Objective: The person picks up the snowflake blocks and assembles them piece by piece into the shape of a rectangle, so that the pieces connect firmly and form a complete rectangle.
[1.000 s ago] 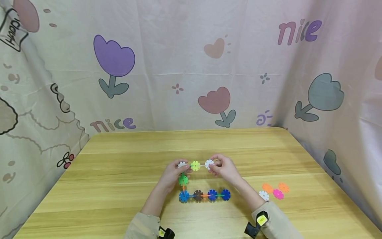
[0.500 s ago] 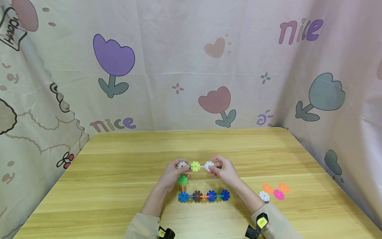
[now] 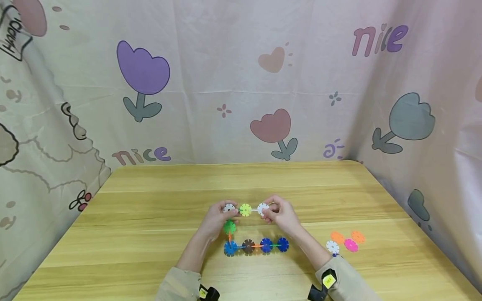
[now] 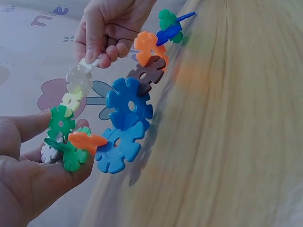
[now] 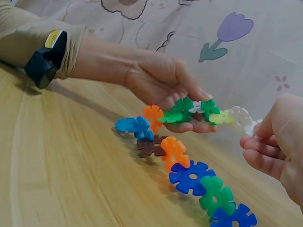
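A chain of slotted plastic snowflake discs is bent into a U lying open to the right. My left hand (image 3: pixel 214 218) grips the chain's far left corner, thumb by a green disc (image 4: pixel 61 122) and fingers beneath a white disc (image 3: pixel 229 208). From there, a yellow disc (image 3: pixel 245 210) leads to the white end discs (image 5: pixel 241 121), pinched between my right hand's (image 3: pixel 283 213) thumb and fingers. The near row runs from light blue discs (image 4: pixel 120 149) through a brown disc (image 3: pixel 248 246) to dark blue discs (image 5: pixel 191 176), joined by orange and green ones.
To the right on the wooden table (image 3: pixel 158 242) lie loose discs: orange (image 3: pixel 358 236), magenta (image 3: pixel 351 245) and white (image 3: pixel 333 246). A dark blue edge peeks out by my right sleeve (image 3: pixel 348 278). A printed curtain (image 3: pixel 211 62) stands behind the table.
The chain has shifted very slightly to the left. Both hands keep the same hold, and the loose discs stay put.
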`<state>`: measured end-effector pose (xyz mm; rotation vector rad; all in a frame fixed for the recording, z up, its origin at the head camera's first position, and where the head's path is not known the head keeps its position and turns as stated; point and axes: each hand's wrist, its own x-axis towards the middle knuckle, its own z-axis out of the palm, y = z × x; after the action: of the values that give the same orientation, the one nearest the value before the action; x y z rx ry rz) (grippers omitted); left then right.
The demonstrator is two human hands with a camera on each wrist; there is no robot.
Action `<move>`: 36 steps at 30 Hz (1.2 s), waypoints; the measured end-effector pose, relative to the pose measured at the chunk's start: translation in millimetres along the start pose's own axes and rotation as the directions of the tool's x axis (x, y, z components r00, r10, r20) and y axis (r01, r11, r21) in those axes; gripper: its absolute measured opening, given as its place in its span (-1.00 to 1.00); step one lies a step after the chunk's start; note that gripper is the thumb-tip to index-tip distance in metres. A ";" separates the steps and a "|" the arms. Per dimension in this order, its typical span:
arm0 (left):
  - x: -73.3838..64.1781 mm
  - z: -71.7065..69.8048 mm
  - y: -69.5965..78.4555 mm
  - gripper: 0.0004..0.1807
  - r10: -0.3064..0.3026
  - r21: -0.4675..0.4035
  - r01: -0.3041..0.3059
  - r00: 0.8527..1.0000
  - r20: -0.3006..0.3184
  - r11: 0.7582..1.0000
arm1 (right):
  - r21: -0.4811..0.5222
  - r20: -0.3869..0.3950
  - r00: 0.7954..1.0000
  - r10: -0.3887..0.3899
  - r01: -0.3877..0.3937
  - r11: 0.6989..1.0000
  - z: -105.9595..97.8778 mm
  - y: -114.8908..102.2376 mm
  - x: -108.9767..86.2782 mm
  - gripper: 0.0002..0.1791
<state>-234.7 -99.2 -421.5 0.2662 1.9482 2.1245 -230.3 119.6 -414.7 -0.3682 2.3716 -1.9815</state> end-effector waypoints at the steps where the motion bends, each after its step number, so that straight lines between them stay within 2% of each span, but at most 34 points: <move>1: 0.0 0.0 -0.1 -0.65 0.001 -0.001 -0.001 1.000 0.001 1.000 | -0.004 -0.003 1.000 -0.003 0.003 1.000 0.4 0.1 -0.2 -0.82; 14: 0.8 -0.5 0.8 -0.65 -0.021 0.013 0.021 1.000 0.018 1.000 | -0.006 -0.004 1.000 0.008 -0.008 1.000 1.6 -0.1 1.7 -0.80; 21: 1.6 -4.6 2.7 -0.65 -0.041 0.143 0.037 0.999 0.030 0.989 | -0.028 0.015 0.999 0.033 -0.032 0.999 1.6 2.6 3.5 -0.80; 28: 6.3 -4.7 11.2 -0.60 0.030 0.294 -0.058 0.995 0.098 0.954 | -0.036 0.017 0.999 0.045 -0.045 0.998 2.8 -0.6 3.1 -0.76; 36: 14.4 1.1 20.2 -0.59 0.032 0.421 -0.063 0.996 0.080 0.905 | -0.039 0.028 0.999 0.031 -0.030 0.999 3.3 -0.9 2.8 -0.76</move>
<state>-249.3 -95.4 -401.7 0.4650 2.3646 1.6645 -232.2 115.7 -414.1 -0.3578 2.3869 -1.9066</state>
